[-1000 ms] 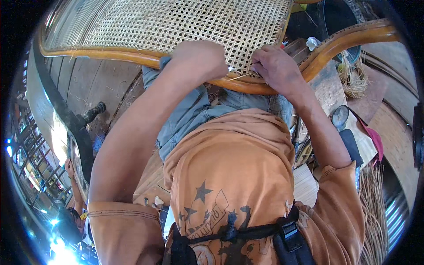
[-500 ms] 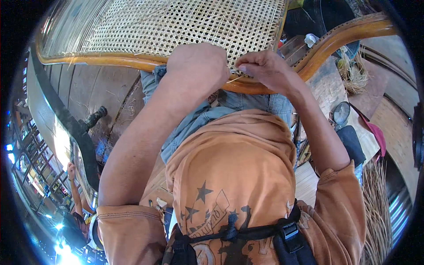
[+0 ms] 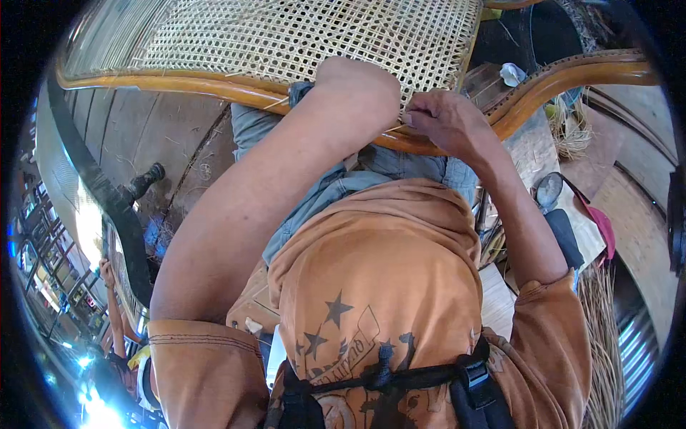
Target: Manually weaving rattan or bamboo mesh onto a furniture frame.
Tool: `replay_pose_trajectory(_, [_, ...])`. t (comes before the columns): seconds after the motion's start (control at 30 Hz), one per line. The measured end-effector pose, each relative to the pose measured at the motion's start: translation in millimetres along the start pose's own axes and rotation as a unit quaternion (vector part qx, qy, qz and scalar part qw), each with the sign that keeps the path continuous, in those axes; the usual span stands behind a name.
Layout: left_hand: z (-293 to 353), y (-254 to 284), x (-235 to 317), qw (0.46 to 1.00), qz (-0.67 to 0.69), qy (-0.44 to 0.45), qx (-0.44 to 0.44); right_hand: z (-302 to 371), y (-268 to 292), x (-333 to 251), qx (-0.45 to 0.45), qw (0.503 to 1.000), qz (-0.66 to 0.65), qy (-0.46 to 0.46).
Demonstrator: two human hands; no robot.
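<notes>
Left hand (image 3: pixel 364 89): bent at the wrist over the near edge of the webbing; its fingers are hidden, so how far they are closed, and on what, cannot be told.
Right hand (image 3: pixel 457 123): fingers curled, the tips drawn near the thumb just above the rail; whether a strand is pinched cannot be told.
Cane webbing (image 3: pixel 286 39): stretched in the wooden frame (image 3: pixel 193 84), its near right corner met by both hands.
Strand risk: a strand could be split or snapped if pulled too sharply against the rail; the weave could be slackened if tension is lost at that corner.
Frame risk: the frame could be tipped by a shift of the trousers (image 3: pixel 250 132), over which it is set.
Plank floor (image 3: pixel 132 129): littered with thin cane scraps.
Right side: a tangled cane bundle (image 3: pixel 572 136), a red cloth (image 3: pixel 602 227) and long strips (image 3: pixel 604 343) are laid about.
Left side: an arm of another person (image 3: pixel 114 314) is raised beside a dark curved frame (image 3: pixel 107 200).
</notes>
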State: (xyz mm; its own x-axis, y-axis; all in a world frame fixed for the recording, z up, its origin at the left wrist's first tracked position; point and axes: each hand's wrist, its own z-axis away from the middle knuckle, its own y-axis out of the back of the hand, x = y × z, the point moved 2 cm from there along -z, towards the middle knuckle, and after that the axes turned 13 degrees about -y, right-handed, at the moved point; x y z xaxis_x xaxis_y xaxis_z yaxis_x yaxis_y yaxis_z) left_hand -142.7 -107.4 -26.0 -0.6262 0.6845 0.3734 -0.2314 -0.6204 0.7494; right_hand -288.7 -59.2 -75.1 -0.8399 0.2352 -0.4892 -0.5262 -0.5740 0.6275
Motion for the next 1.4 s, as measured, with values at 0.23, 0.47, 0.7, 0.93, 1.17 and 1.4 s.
replay_pose_trajectory(0.23, [-7, 0, -2, 0.998, -0.039, -0.047, 0.005, 0, 1, -1, 0.007, 0.999, 0.018, -0.027])
replay_pose_trajectory(0.47, [-8, 9, 3, 0.997, -0.015, -0.075, -0.001, -7, -2, 0, 0.027, 0.998, 0.044, -0.024])
replay_pose_trajectory(0.7, [-15, -7, 3, 0.997, 0.001, -0.062, 0.037, -8, 2, -9, -0.010, 0.996, 0.085, -0.028])
replay_pose_trajectory(0.93, [-13, -14, 2, 0.997, 0.016, -0.074, 0.022, -9, 10, -20, -0.052, 0.993, 0.092, -0.049])
replay_pose_trajectory(1.17, [-11, -18, 2, 0.996, 0.038, -0.063, 0.043, -18, 6, -16, -0.053, 0.985, 0.163, -0.028])
replay_pose_trajectory(1.4, [-11, -20, -5, 0.994, 0.052, -0.085, 0.039, -10, 7, -11, -0.010, 0.986, 0.164, 0.026])
